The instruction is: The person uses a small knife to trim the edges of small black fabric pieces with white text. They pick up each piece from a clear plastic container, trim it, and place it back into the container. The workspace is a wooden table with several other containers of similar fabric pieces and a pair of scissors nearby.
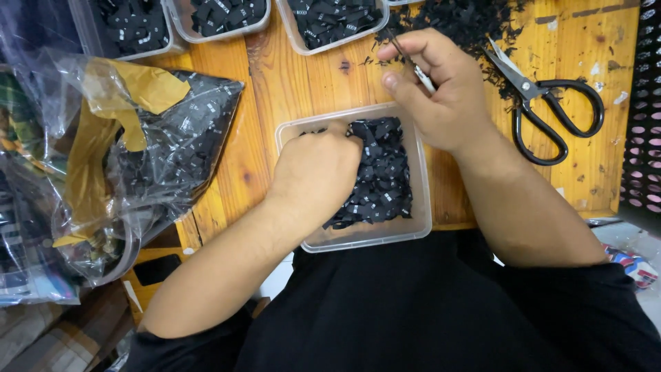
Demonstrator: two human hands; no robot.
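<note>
So right now the left hand (313, 172) is curled into a loose fist and dug knuckles-up into the clear plastic tray (421, 227) sitting at the near edge of the wooden tabletop (289, 83), fingers buried in the heap of small black woven labels (385, 179), so I honestly can't tell whether it's pinched one or is just rummaging. The right hand (441, 89) hovers just past the tray's far right corner, closed around a thin pair of metal tweezers or snips (413, 65), thumb pressing along the shaft with the tip poking out toward the back; hard to say which tool it is since most of it is hidden in the grip. As for progress, I'd guess it's somewhere in the middle: three more clear trays (330, 27) along the far edge already hold black labels, and there's a big scatter of black trimmings (475, 21) at the back right, which looks like finished cutting mess. But the near tray is still about half full, and a clear plastic bag (172, 138) on the left is packed with more black labels, so plenty looks left. A pair of black-handled scissors (544, 103) lies on the tabletop to the right, blades slightly apart, nobody touching it.
</note>
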